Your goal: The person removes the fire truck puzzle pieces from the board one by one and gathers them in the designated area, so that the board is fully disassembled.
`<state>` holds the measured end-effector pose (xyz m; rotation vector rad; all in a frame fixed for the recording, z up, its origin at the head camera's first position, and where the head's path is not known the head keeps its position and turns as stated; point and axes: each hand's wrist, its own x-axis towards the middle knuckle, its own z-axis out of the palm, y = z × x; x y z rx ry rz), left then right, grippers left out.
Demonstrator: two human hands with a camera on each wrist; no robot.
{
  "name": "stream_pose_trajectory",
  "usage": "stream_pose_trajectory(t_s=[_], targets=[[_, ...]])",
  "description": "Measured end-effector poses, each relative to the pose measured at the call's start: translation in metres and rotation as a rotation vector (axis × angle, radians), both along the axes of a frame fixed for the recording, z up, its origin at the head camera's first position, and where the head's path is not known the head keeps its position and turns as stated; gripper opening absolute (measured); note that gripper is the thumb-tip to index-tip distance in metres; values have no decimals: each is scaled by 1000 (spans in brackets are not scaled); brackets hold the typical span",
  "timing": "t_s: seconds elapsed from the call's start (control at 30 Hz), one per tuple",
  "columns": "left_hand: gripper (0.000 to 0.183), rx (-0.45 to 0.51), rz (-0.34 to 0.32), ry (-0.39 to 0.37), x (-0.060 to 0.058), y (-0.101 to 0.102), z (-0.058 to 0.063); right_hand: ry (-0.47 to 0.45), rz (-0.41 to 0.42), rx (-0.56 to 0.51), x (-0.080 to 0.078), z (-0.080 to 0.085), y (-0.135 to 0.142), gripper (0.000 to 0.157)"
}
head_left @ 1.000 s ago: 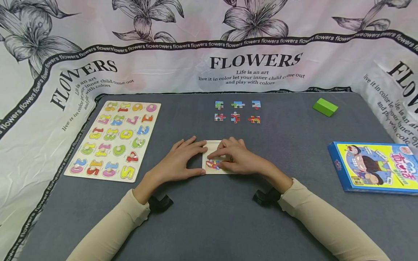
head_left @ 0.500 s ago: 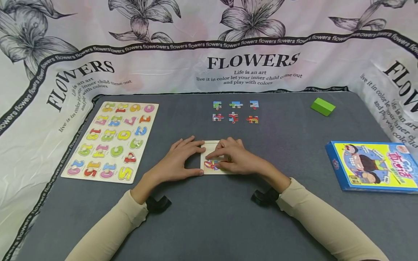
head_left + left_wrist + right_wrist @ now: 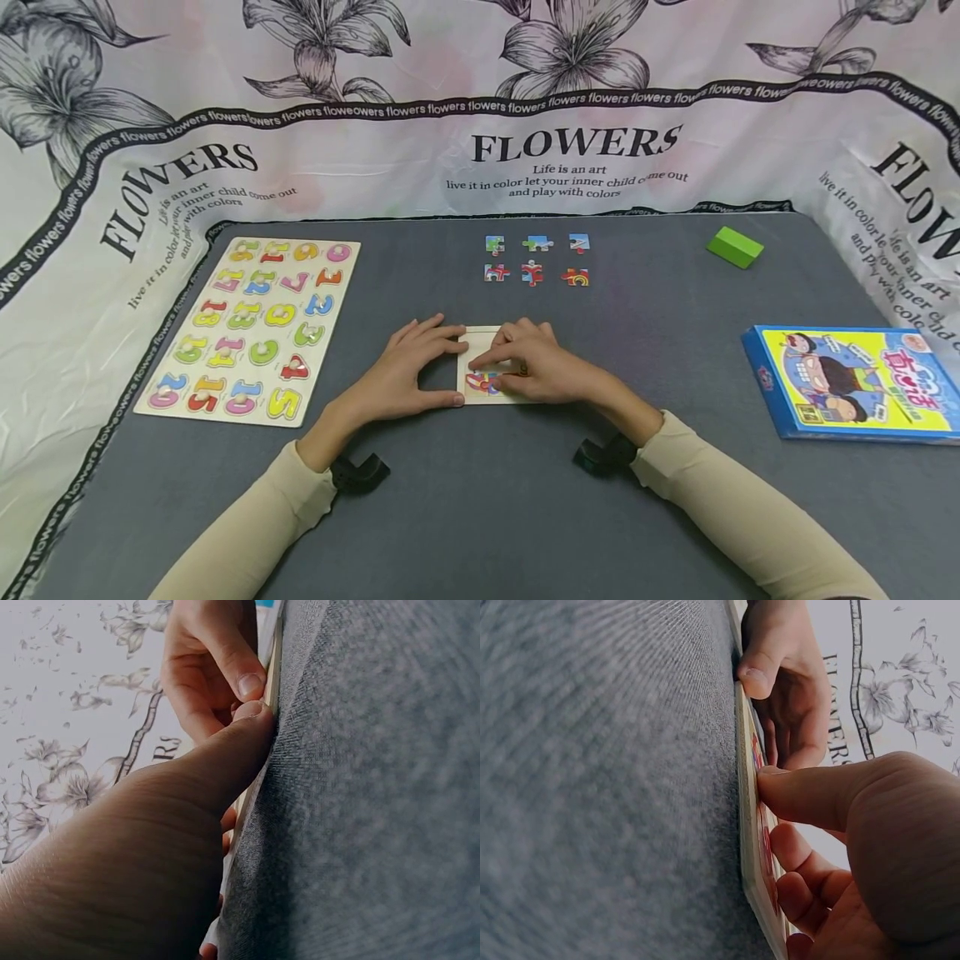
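Observation:
A small pale wooden puzzle tray (image 3: 474, 340) lies on the grey cloth between the hands. The left hand (image 3: 405, 367) has its fingers spread, with thumb and index fingertips right at the tray's left edge. Over the tray, the right hand (image 3: 543, 362) has bent fingers and holds a colourful jigsaw piece (image 3: 480, 383) between thumb and fingers, low against the tray. In the right wrist view its thumb (image 3: 802, 793) rests on the printed surface, with the other fingers curled beside it. The right hand covers most of the tray's right part.
Several loose jigsaw pieces (image 3: 536, 260) lie in two rows behind the tray. A number puzzle board (image 3: 318, 400) is at the left. On the right are a green block (image 3: 736, 247) and a blue and yellow box (image 3: 855, 379). A flower-printed sheet (image 3: 360, 167) stands behind.
The whole head view has shifted slightly, so everything sits a little further left and lower. Both hands keep nearly the same pose at the tray.

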<state>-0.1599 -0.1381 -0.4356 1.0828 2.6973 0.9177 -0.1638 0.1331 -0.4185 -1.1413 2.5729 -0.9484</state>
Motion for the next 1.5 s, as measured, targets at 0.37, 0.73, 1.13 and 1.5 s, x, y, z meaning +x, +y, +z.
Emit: stream_pose_trajectory(t_s=[0.37,0.73,1.13,1.5], targets=[[70,0,4,0,1,0,0,-1,-6,-22,1,0,-1,33],[69,0,3,-8,1,3,2,-9,-26,-47,2,-1,-1,32],[70,-11,9,-11,1,1,3,-24,-35,-72,1,-1,-2,32],[71,-7,3,-7,1,1,2,-16,1,-116,1,-3,-4,35]])
